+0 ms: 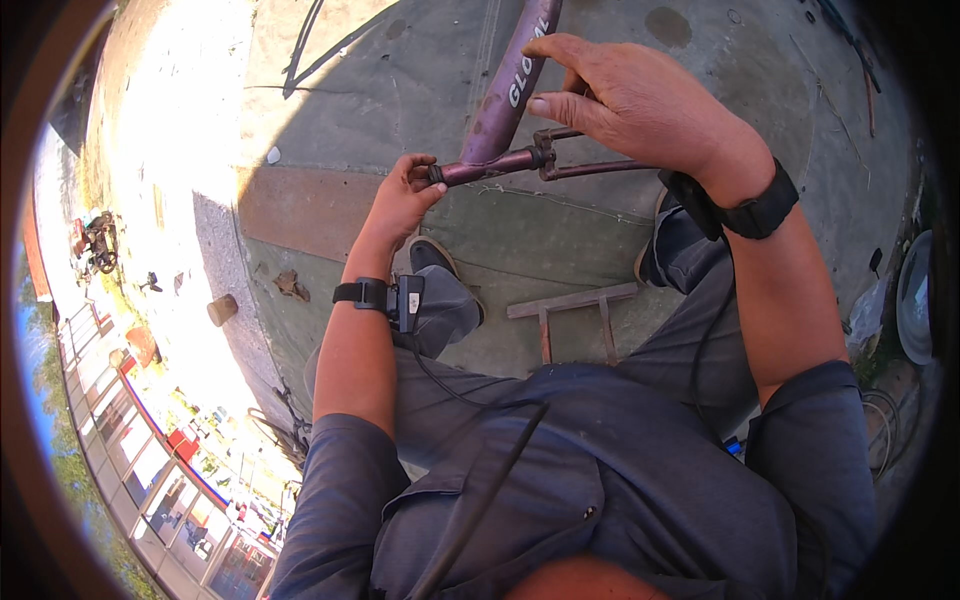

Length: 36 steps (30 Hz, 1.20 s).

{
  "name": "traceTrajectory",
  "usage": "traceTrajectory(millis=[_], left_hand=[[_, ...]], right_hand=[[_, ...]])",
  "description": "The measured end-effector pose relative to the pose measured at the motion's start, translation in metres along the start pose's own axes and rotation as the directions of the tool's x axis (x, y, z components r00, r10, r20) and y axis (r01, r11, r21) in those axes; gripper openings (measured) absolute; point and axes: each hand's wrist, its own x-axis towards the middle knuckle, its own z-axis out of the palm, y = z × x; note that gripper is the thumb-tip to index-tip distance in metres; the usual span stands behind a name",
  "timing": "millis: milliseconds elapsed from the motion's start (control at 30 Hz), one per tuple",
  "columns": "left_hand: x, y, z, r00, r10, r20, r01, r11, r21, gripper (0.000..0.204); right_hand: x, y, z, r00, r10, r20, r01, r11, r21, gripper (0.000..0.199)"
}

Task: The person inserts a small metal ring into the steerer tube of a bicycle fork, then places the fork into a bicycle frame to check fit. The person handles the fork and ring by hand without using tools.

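Observation:
A purple bicycle frame (497, 118) lies in front of me. Its thick tube runs away from me, and the short head tube (495, 167) crosses sideways. From the right end of the head tube, a fork (600, 170) extends to the right, partly hidden beneath my right hand. My left hand (408, 192) pinches the dark ring (436, 174) at the head tube's left end between thumb and fingers. Over the thick tube and the fork hovers my right hand (625, 92), its thumb and forefinger apart with nothing visible between them.
A low metal stand (572, 301) is between my feet. The frame is over a greenish ground sheet (560, 235) with a brown strip (310, 205) at left. A cup-like brown object (222, 310) stands in sunlight. At far right are a pale basin (914, 298) and cables (885, 425).

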Motion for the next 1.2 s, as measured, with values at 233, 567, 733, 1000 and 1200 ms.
traceTrajectory(millis=[233,567,733,1000,1200], left_hand=[[0.000,0.011,-0.006,0.925,-0.378,0.036,0.379,0.913,-0.148,0.053],[-0.002,0.002,-0.003,0.989,-0.149,0.008,0.148,0.980,-0.131,0.056],[0.004,0.007,-0.010,0.925,-0.372,0.076,0.379,0.912,-0.155,0.056],[-0.001,-0.004,-0.002,0.999,0.024,-0.027,-0.025,0.998,-0.049,0.054],[0.003,0.006,-0.004,0.936,-0.348,0.049,0.351,0.921,-0.168,0.052]], right_hand=[[-0.001,0.001,0.000,1.000,0.014,0.018,-0.014,1.000,0.006,0.053],[0.000,0.002,0.002,1.000,0.010,0.013,-0.011,1.000,0.014,0.054],[0.001,-0.001,-0.001,0.999,0.031,0.027,-0.032,0.999,0.020,0.054],[0.002,-0.003,-0.003,0.999,0.043,0.033,-0.044,0.999,0.021,0.054],[0.001,-0.001,-0.002,0.998,0.050,0.039,-0.051,0.998,0.024,0.054]])
